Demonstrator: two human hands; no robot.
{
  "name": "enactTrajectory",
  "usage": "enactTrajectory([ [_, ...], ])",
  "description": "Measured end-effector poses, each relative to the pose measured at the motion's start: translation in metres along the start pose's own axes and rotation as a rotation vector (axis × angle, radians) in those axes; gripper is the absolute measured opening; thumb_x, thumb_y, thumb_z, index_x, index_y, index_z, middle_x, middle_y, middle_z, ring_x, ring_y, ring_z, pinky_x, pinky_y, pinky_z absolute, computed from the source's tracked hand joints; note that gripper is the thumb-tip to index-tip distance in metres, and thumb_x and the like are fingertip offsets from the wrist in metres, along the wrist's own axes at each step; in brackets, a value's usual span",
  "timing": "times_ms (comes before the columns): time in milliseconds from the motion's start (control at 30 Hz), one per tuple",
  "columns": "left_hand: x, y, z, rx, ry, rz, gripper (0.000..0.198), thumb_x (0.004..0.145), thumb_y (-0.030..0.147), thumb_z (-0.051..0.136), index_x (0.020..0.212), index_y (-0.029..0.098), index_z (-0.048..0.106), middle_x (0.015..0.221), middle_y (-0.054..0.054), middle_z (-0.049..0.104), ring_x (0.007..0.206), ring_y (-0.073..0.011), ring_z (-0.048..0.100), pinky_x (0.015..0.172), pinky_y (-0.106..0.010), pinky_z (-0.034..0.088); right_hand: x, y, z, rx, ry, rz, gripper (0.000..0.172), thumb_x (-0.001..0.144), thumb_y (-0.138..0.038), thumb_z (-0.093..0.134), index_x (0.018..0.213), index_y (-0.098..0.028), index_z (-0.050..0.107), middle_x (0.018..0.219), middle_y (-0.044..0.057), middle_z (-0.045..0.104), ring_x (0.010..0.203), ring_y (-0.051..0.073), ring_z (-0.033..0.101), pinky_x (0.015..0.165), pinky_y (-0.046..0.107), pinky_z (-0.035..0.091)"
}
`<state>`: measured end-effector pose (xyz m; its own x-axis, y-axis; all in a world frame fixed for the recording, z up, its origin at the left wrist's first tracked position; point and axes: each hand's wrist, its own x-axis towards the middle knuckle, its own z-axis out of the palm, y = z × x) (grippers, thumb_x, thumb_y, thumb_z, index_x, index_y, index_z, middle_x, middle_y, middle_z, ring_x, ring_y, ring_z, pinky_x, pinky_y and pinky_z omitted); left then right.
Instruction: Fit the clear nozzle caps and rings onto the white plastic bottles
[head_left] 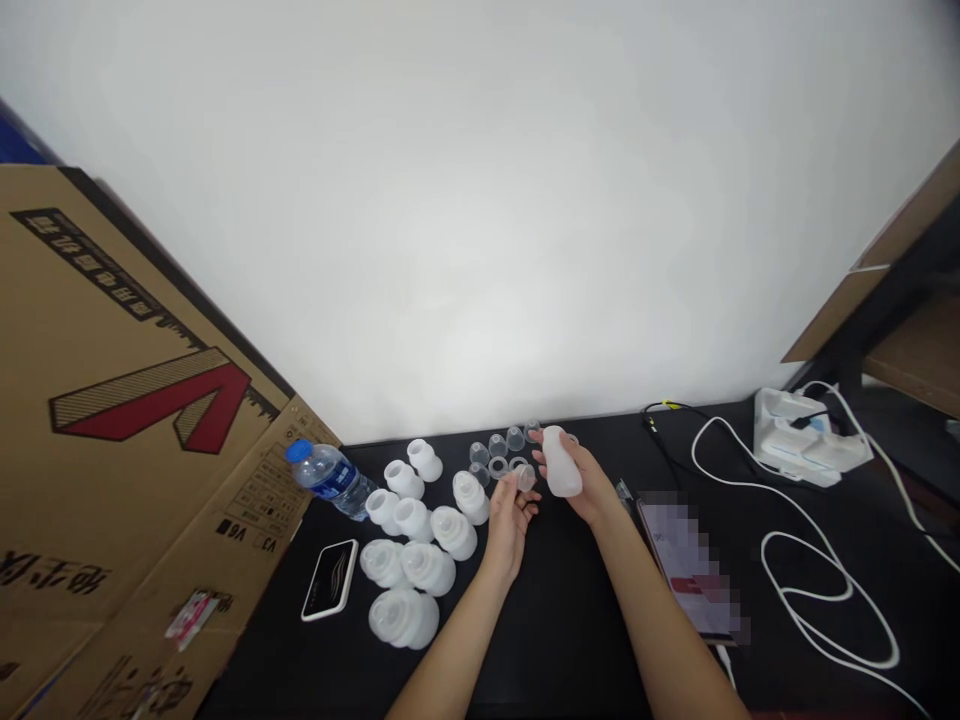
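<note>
Left hand (510, 525) was pinching a little clear plastic cup (526, 478) between thumb and fingertips, and right hand (589, 485) had its fingers curled around a frosted white bottle-shaped piece (562, 462). Both were over the black table (562, 640), right beside more clear cups (495, 445), with a bunch of white pieces (427, 565) off to the left.

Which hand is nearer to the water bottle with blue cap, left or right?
Left. The left hand sits right of the bottle, past white plastic pieces; the right hand sits farther right.

Frosted plastic bottle (562, 462) beside clear cap (526, 478)
</note>
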<state>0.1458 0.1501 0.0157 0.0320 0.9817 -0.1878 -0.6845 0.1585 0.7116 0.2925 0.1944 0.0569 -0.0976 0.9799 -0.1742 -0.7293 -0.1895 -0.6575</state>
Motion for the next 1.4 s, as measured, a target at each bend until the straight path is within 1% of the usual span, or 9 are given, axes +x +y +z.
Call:
enactTrajectory([
  [100, 0.003, -0.001, -0.001, -0.043, 0.042, -0.043, 0.052, 0.085, 0.065, 0.086, 0.097, 0.018, 0.069, 0.083, -0.003, 0.069, 0.070, -0.0127, 0.063, 0.063, -0.024, 0.048, -0.001, 0.000, 0.000, -0.021, 0.024, 0.031, 0.033, 0.090, -0.032, 0.082, 0.121, -0.022, 0.076, 0.119, 0.009, 0.082, 0.072, 0.017, 0.075, 0.054, 0.026, 0.064],
  [200, 0.006, -0.002, -0.002, -0.095, 0.076, -0.072, 0.055, 0.083, 0.068, 0.086, 0.092, 0.018, 0.067, 0.074, 0.000, 0.064, 0.064, -0.0109, 0.057, 0.061, -0.023, 0.045, -0.001, 0.000, -0.002, -0.035, 0.007, 0.054, 0.036, 0.089, -0.033, 0.079, 0.122, -0.021, 0.078, 0.109, 0.009, 0.082, 0.069, 0.018, 0.073, 0.050, 0.025, 0.061],
  [533, 0.007, 0.001, -0.002, -0.139, 0.064, -0.032, 0.055, 0.084, 0.069, 0.085, 0.103, 0.019, 0.072, 0.087, -0.002, 0.071, 0.066, -0.0104, 0.059, 0.065, -0.023, 0.050, -0.002, 0.010, -0.006, -0.579, -0.160, -0.034, 0.045, 0.073, -0.045, 0.099, 0.110, -0.022, 0.086, 0.095, 0.004, 0.083, 0.075, 0.019, 0.074, 0.061, 0.026, 0.059],
  [667, 0.008, 0.000, -0.003, -0.157, 0.061, -0.038, 0.056, 0.086, 0.071, 0.082, 0.106, 0.020, 0.072, 0.094, -0.003, 0.074, 0.069, -0.0107, 0.059, 0.066, -0.023, 0.050, -0.003, 0.012, -0.004, -0.665, -0.296, -0.059, 0.036, 0.076, -0.042, 0.097, 0.101, -0.019, 0.087, 0.098, 0.006, 0.083, 0.083, 0.022, 0.076, 0.072, 0.028, 0.059],
  [767, 0.008, -0.002, -0.004, -0.134, 0.057, -0.018, 0.054, 0.086, 0.068, 0.084, 0.107, 0.021, 0.071, 0.099, -0.004, 0.074, 0.073, -0.0117, 0.061, 0.068, -0.024, 0.051, -0.003, 0.012, -0.006, -0.720, -0.312, -0.066, 0.033, 0.079, -0.042, 0.094, 0.101, -0.019, 0.086, 0.093, 0.005, 0.083, 0.081, 0.021, 0.075, 0.074, 0.029, 0.058],
  [933, 0.005, -0.003, -0.004, -0.063, 0.061, 0.035, 0.052, 0.084, 0.066, 0.086, 0.108, 0.024, 0.066, 0.094, 0.001, 0.069, 0.074, -0.0115, 0.061, 0.072, -0.024, 0.051, 0.001, 0.013, -0.012, -0.814, -0.329, -0.104, 0.036, 0.080, -0.041, 0.094, 0.108, -0.020, 0.085, 0.105, 0.006, 0.084, 0.093, 0.024, 0.076, 0.086, 0.033, 0.057],
  [1067, 0.003, -0.003, -0.004, 0.010, 0.063, 0.077, 0.051, 0.083, 0.064, 0.088, 0.104, 0.025, 0.063, 0.093, 0.002, 0.067, 0.080, -0.0134, 0.064, 0.073, -0.024, 0.050, 0.001, 0.013, -0.016, -0.876, -0.386, -0.107, 0.033, 0.078, -0.040, 0.095, 0.101, -0.020, 0.084, 0.098, 0.005, 0.082, 0.088, 0.023, 0.075, 0.083, 0.033, 0.058],
  [1267, 0.005, -0.002, -0.004, 0.071, 0.054, 0.141, 0.049, 0.084, 0.065, 0.086, 0.101, 0.024, 0.065, 0.092, 0.001, 0.067, 0.080, -0.0146, 0.063, 0.072, -0.025, 0.050, 0.001, 0.014, -0.015, -0.862, -0.293, -0.136, 0.042, 0.076, -0.041, 0.097, 0.110, -0.021, 0.081, 0.098, 0.006, 0.081, 0.089, 0.024, 0.075, 0.079, 0.034, 0.059],
  [1400, 0.007, -0.002, -0.007, 0.093, 0.101, 0.175, 0.051, 0.084, 0.066, 0.086, 0.101, 0.023, 0.067, 0.089, 0.001, 0.065, 0.076, -0.0135, 0.060, 0.070, -0.025, 0.049, 0.001, 0.017, -0.010, -0.903, -0.245, -0.224, 0.037, 0.075, -0.037, 0.096, 0.106, -0.024, 0.082, 0.105, 0.007, 0.081, 0.097, 0.027, 0.075, 0.090, 0.039, 0.059],
])
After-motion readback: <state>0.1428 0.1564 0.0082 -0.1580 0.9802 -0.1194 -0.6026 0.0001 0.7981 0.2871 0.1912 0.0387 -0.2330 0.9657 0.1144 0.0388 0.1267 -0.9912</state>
